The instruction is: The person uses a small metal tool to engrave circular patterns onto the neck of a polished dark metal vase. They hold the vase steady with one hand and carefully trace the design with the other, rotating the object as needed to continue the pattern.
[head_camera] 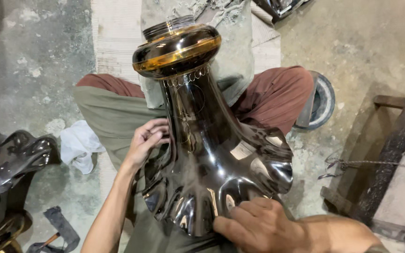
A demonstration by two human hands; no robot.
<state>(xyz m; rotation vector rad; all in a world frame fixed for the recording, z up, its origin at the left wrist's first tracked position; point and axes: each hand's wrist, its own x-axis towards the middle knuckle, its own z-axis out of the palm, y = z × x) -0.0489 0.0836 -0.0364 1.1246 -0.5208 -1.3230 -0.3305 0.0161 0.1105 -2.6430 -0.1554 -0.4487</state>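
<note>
Across the person's lap lies a large dark glossy vase [212, 154], its ruffled, flared mouth toward the camera and its rounded base with a gold band [176, 49] pointing away. It rests on the folded legs, one in olive cloth [111, 117] and one in reddish-brown cloth [277, 96], above a grey concrete floor [362, 51]. The left hand [147, 140] presses against the vase's narrow neck, its fingers [158, 127] curled loosely and touching the shiny surface, not closed round anything. The right hand [258, 227] lies on the ruffled rim near the camera, fingers [240, 216] bent and resting flat on the metal, gripping nothing. Thin gold line work [188, 79] shows just below the banded base. A crumpled white rag [78, 145] sits on the floor just beside the left knee. At the left edge stands another dark glossy vase [5, 178] of like shape. A round grey-rimmed disc [322, 100] lies beyond the right knee, partly hidden.
</note>
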